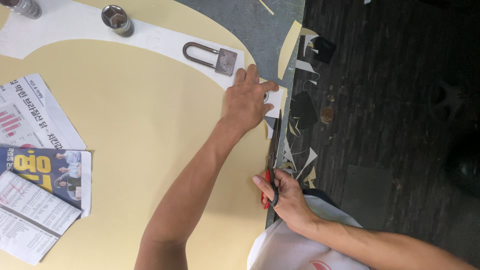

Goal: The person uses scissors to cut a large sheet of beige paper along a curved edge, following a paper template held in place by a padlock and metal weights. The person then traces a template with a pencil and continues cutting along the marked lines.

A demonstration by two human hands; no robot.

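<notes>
Left hand (246, 102) flat, right hand (282, 192) clenched

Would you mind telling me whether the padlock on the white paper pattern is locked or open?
Locked, as far as shows: the padlock lies flat on the white pattern with both shackle ends meeting its body.

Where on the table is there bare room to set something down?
Bare cream sheet lies between the newspapers, padlock and left hand. It is crowded along the table edge by the scissors and right hand.
</notes>
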